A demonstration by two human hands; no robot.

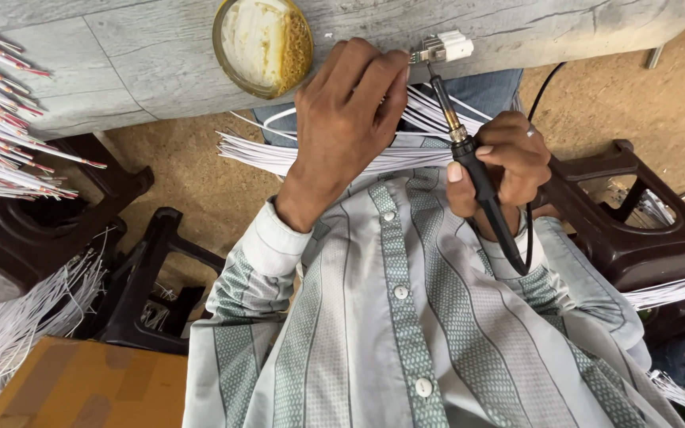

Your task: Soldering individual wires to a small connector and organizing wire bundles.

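My left hand (348, 119) pinches a small white connector with metal terminals (443, 49) against the edge of the grey table (120, 55). My right hand (505, 162) grips a black soldering iron (477, 170) like a pen. Its metal tip points up and touches the connector's terminals. A bundle of thin white wires (311, 154) lies across my lap under both hands. My striped grey shirt fills the lower middle of the view.
A round brass tin (265, 41) with pale paste and a gold wire pad sits on the table. Red-tipped white wires (1, 119) fan out at left. Dark plastic stools (636, 230) with more wires stand on both sides. A cardboard box (81, 388) lies lower left.
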